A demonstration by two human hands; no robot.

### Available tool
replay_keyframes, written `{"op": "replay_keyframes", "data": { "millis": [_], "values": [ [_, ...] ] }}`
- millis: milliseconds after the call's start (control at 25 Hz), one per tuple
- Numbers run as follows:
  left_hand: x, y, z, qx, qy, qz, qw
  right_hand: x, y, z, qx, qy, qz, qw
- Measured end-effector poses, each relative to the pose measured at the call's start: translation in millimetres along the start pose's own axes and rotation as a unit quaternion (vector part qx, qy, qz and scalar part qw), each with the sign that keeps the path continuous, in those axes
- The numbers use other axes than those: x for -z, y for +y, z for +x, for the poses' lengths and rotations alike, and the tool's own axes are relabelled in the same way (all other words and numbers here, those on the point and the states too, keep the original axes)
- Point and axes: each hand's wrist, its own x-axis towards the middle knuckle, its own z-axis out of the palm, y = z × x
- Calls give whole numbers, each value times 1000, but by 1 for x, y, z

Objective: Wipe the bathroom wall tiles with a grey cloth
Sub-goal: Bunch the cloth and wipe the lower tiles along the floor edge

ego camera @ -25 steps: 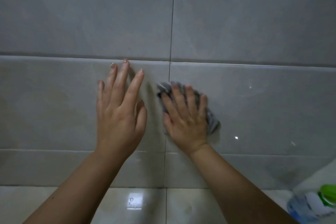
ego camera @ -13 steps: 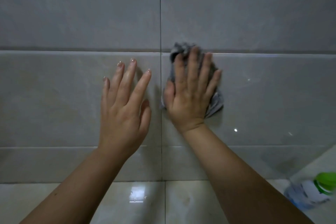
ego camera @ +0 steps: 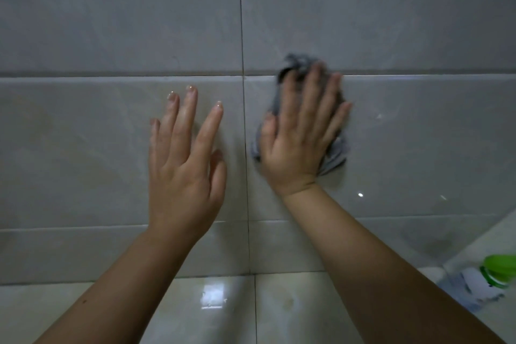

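Grey cloth (ego camera: 335, 158) bunched on wall tiles (ego camera: 111, 22), across horiz. grout line, just R of vert. joint. Right hand (ego camera: 298, 142) covers it; fingers (ego camera: 310, 103) straight, spread, pressing cloth to tile; slightly blurred. Left hand (ego camera: 184, 165) beside it, L of joint; fingers straight, holding nothing. 1 green-capped bottle (ego camera: 499, 268) at lower R corner.

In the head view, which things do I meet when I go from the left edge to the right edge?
left hand → vertical grout line → right hand flat on the grey cloth, counted as one stop → green-capped bottle
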Motion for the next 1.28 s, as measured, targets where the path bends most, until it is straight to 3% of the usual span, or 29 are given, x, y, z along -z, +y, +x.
{"op": "replay_keyframes", "data": {
  "millis": [120, 240, 360, 520, 600, 680, 760, 880, 1000, 1120, 1280],
  "values": [
    [3, -10, -3, 6, -3, 9, 1000, -16, -13, -37, 140, -65, -35, 987],
    [0, -11, -6, 26, -10, 9, 1000, -21, 18, -78, 243, -95, -75, 962],
    [-5, -5, -5, 27, -20, -5, 999, -9, 72, -78, 202, -74, -79, 973],
    [-3, 1, -5, 3, -25, -10, 1000, 7, 87, -30, -23, 14, -26, 999],
    [-1, 3, -5, -4, -28, -6, 1000, 6, 59, -9, -81, 49, -13, 995],
    [-1, 3, -6, -14, -29, -1, 999, -1, 31, -9, -17, 25, -17, 999],
    [0, -2, -7, -18, -27, 7, 999, -13, 14, -37, 111, -37, -28, 993],
    [-2, -13, -12, -5, -35, 24, 999, -30, 16, -99, 263, -86, -46, 960],
    [-9, -16, -18, 7, -49, 33, 998, -30, 50, -138, 358, -98, -59, 927],
    [-15, -15, -25, -20, -57, 27, 998, -16, 104, -138, 347, -95, -68, 931],
    [-22, -22, -35, -42, -62, 31, 997, 7, 171, -109, 206, -83, -82, 972]
  ]
}}
